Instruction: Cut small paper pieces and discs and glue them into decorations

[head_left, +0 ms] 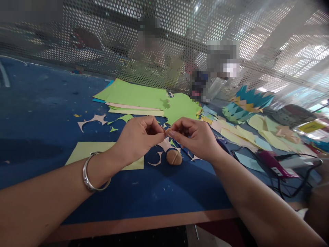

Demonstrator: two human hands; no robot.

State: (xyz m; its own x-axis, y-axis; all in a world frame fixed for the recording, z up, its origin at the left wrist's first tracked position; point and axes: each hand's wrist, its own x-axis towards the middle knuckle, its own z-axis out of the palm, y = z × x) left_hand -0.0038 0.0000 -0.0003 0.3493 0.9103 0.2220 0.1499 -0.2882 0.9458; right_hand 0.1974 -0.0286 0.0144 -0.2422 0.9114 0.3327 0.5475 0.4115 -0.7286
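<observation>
Tan in colour, a small piece sits between the fingertips of the left hand and right hand; from my remote head view I cannot identify its material. Both hands pinch it above the tabletop, probably because it is too slight for a fuller grip. Just below, pale paper offcuts lie near a brown, stone-like lump. A yellow sheet passes beneath the left hand. Farther out, green sheets are stacked, presumably for access; a zigzag-edged paper crown stands right.
</observation>
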